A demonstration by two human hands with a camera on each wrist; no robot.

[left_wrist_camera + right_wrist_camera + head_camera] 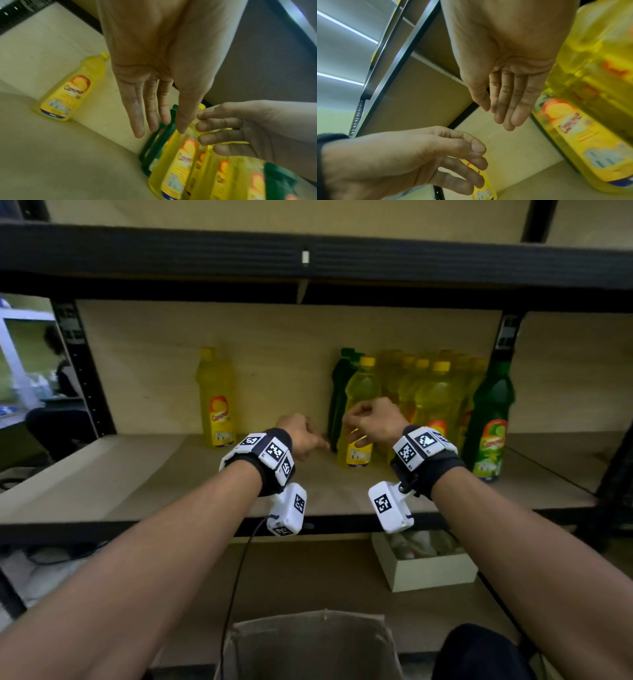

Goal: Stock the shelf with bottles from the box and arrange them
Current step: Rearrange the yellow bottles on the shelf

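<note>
Nearest, a cardboard box [308,642] below. Above the shelf [137,474], left hand [303,434] and right hand [371,419] close together, fingers loose, holding nothing. Beyond, yellow bottles [428,402] clustered right with green bottles [491,419]; one yellow bottle [216,398] alone left.

The head camera looks forward and down from above both forearms, taking in the shelf [144,474] and the cardboard box [308,642] at the bottom edge. The left wrist camera sits close behind the left hand [154,60], facing along the palm toward the lone yellow bottle [72,88] and the clustered bottles [205,169]. The right wrist camera, close behind the right hand [501,60], tilts upward past the shelf frame toward what seem to be ceiling lights. All three views share both hands and the bottles; each wrist view catches the opposite hand.
</note>
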